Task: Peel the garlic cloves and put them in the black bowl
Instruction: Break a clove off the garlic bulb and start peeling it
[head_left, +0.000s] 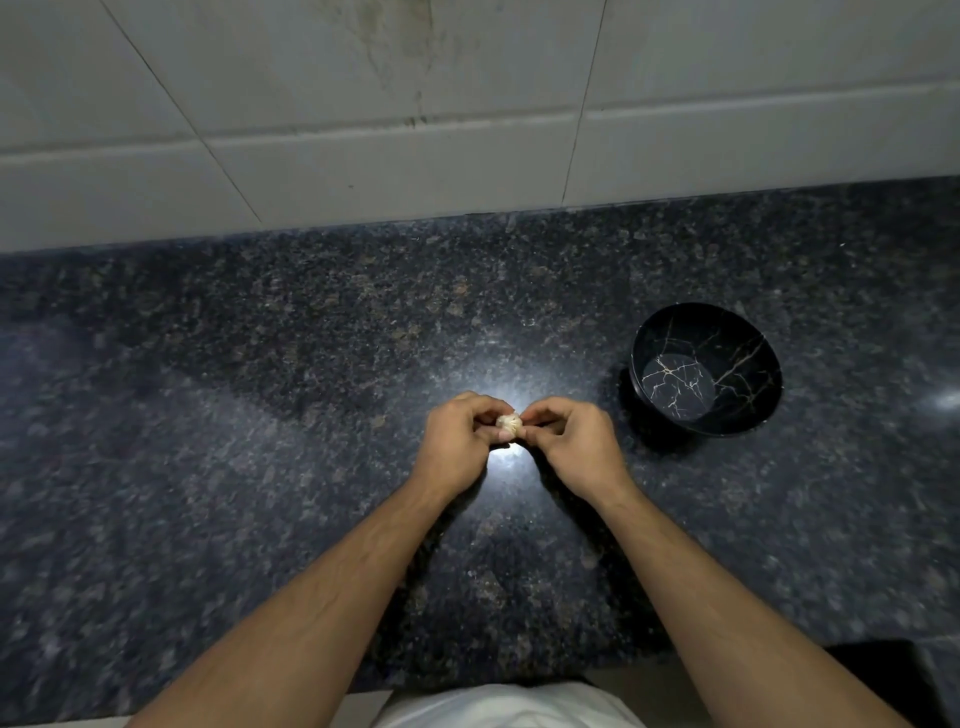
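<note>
Head view: both hands meet at frame centre over dark speckled countertop (260, 364). Left hand (457, 441) curls round a garlic bulb (510, 426), thumb and fingers pinching it from 9 o'clock. Right hand (571, 441) pinches same bulb from 3 o'clock, fingertips (527, 415) on its papery skin. Bulb held above the counter, skin on. Black bowl (753, 410) with pale vein pattern sits at 2 o'clock of the hands, near, apart. White tiled wall (363, 130) at 12 o'clock.
</note>
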